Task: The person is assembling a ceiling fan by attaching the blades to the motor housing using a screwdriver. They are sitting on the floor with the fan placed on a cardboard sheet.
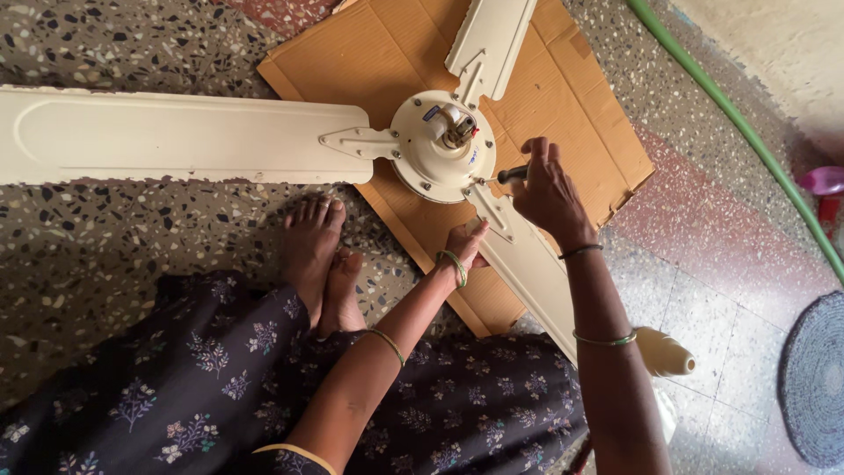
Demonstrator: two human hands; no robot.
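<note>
A cream ceiling fan lies on a flat sheet of brown cardboard on the floor. Its round motor hub is in the middle, with one long blade reaching left, another going up, and a third running down toward me. My right hand is shut on a dark-handled screwdriver whose tip touches the hub's right edge. My left hand rests on the near blade just below the hub. Bangles sit on both wrists.
A green hose curves along the right side of the speckled floor. A dark round mat lies at the right edge, a pink object above it. My bare feet rest by the cardboard, over a dark floral garment.
</note>
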